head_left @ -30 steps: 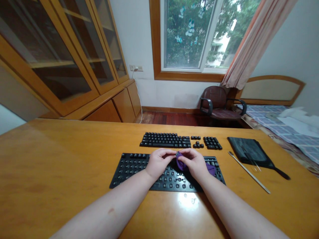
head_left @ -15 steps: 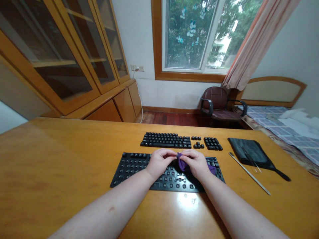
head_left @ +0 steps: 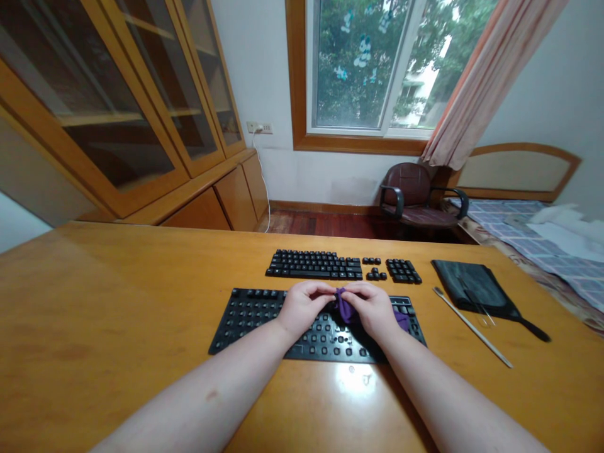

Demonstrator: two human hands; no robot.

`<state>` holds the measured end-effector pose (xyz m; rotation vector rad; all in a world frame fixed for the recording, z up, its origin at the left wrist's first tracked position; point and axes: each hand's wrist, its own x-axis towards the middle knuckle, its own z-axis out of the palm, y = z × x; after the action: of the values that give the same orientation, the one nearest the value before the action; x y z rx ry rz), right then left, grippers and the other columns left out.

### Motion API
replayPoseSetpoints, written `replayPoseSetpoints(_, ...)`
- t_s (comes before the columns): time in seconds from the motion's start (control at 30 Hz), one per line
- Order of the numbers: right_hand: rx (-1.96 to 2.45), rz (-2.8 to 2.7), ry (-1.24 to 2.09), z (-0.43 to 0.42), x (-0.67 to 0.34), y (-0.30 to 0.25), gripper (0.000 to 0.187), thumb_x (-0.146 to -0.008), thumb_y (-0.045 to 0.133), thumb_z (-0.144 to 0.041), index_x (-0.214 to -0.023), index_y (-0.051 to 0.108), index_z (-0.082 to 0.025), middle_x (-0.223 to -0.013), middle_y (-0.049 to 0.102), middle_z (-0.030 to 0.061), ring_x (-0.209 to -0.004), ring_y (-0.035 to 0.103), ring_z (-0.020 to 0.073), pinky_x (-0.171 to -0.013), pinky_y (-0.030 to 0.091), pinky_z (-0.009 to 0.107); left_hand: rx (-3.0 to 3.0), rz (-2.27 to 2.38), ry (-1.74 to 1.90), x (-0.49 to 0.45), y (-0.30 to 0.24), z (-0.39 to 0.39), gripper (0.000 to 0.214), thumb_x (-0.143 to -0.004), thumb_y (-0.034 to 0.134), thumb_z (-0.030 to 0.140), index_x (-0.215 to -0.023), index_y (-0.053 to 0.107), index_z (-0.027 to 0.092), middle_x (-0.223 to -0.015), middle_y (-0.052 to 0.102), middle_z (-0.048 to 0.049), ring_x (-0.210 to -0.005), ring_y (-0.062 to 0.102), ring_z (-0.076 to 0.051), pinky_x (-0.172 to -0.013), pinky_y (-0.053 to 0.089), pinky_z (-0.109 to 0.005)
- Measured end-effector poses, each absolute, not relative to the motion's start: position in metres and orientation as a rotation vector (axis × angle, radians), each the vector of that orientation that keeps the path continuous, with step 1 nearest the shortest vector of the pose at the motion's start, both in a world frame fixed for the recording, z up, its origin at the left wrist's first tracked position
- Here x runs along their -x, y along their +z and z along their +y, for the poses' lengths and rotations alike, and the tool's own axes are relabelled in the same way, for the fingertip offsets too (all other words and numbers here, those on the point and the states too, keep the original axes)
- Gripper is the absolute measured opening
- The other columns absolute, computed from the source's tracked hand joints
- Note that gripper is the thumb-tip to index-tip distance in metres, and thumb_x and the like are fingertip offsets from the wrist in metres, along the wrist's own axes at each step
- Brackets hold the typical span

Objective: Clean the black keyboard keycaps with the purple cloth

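Note:
A black keyboard base [head_left: 255, 318] with its keycaps off lies on the wooden table [head_left: 117, 302] in front of me. Both hands meet above its middle. My left hand [head_left: 302, 308] is closed, its fingertips pinching something small that I cannot make out. My right hand [head_left: 375, 308] is closed on a purple cloth [head_left: 346, 309], which trails out past the wrist over the base's right end. Beyond the base the removed keycaps [head_left: 314, 265] are laid out in rows in keyboard order.
Right of the keyboard lie a thin light-coloured stick [head_left: 472, 327] and a black pouch [head_left: 474, 286] with a dark-handled tool at its edge. A dark office chair [head_left: 413, 195] and a bed stand beyond the table; glass-door cabinets line the left wall.
The hands stay together over the keyboard base with only slight finger movement on the cloth. The view has shifted a little.

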<state>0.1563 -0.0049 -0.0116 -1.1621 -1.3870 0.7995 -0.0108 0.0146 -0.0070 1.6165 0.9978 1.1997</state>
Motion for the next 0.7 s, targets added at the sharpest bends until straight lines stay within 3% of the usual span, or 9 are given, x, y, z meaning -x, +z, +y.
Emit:
replayPoseSetpoints(0.3,1.184,-1.390,0.805,-0.0057,-0.1538,-0.0099,0.007,-0.069,0.070,-0.027,-0.072,0.073,-0.021,-0.077,0.071,0.0055,-0.075,0.065,0.0203,-0.075,0.050,0.035,-1.800,0.986,1.201,0.0108,-0.0115,0.0153,0.021,-0.069,0.071,0.019,-0.090,0.068,0.019,-0.090,0.068,-0.0048,-0.083,0.065,-0.017,-0.078,0.055,-0.032)
replayPoseSetpoints(0.7,1.142,-1.357,0.820,-0.0046,-0.1532,-0.0099,0.009,-0.072,0.068,-0.029,-0.074,0.071,-0.021,-0.078,0.070,0.0041,-0.076,0.064,0.0188,-0.074,0.050,0.033,-1.847,0.964,1.190,0.0122,-0.0097,0.0135,0.020,-0.080,0.057,0.015,-0.098,0.066,0.020,-0.098,0.068,-0.0049,-0.092,0.064,-0.017,-0.089,0.051,-0.035)
